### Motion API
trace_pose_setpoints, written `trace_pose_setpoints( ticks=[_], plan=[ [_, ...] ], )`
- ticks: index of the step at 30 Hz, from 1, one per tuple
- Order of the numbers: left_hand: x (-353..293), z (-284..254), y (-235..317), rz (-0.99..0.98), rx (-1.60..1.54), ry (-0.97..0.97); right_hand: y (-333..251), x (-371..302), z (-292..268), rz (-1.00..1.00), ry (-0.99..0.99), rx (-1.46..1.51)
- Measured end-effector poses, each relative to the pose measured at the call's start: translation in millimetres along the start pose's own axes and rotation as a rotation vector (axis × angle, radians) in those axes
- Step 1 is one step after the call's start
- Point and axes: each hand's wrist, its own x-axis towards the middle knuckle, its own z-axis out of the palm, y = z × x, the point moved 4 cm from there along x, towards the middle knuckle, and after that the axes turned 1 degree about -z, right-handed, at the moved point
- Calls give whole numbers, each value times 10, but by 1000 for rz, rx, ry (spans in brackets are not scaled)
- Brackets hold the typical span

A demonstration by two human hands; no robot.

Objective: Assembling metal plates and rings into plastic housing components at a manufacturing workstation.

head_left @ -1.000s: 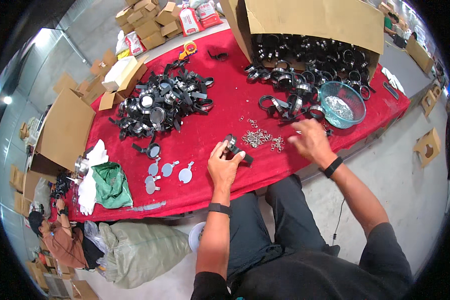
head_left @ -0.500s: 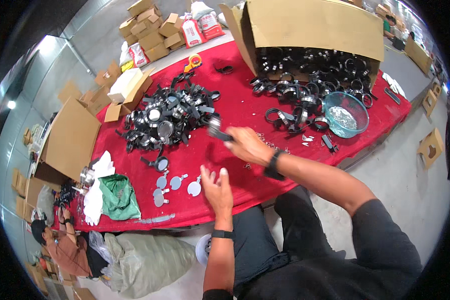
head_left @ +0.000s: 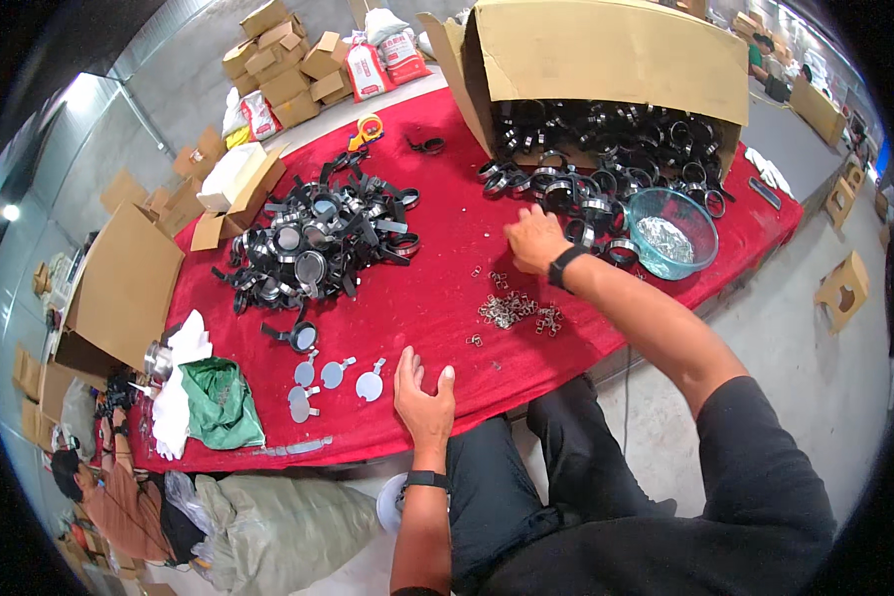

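Note:
My left hand (head_left: 425, 402) hovers at the table's near edge, fingers apart, with nothing in it. Just left of it lie several flat grey discs with tabs (head_left: 370, 385). My right hand (head_left: 538, 240) is over the red cloth, beside the heap of black rings with metal bands (head_left: 596, 204). Its fingers bend downward and their tips are hidden, so I cannot tell whether they hold anything. Small metal clips (head_left: 509, 310) lie in a loose heap below that hand. A larger pile of black-and-silver ring pieces (head_left: 313, 238) stands to the left.
A tipped cardboard box (head_left: 616, 50) spills rings at the back. A teal see-through basket (head_left: 705, 253) holds small silvery pieces at right. A green bag (head_left: 219, 402), white cloth (head_left: 177, 392) and tape dispenser (head_left: 368, 129) lie on the red-covered table (head_left: 447, 209). Another person (head_left: 119, 507) sits at far left.
My right hand has moved right, away from the left pile; the black ring piece that was in it is no longer seen there. My left hand stays nearly in place. The view has shifted slightly.

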Motion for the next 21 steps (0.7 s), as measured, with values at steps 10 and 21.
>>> trace_pose_setpoints(
  ticks=[10,21],
  plan=[
    [-21,6,-25,60,45,55,415,-382,306,-404,132,-249],
    [205,-43,-176,-135,-274,-31,-1109,-1044,89,23,338,1202]
  ],
)
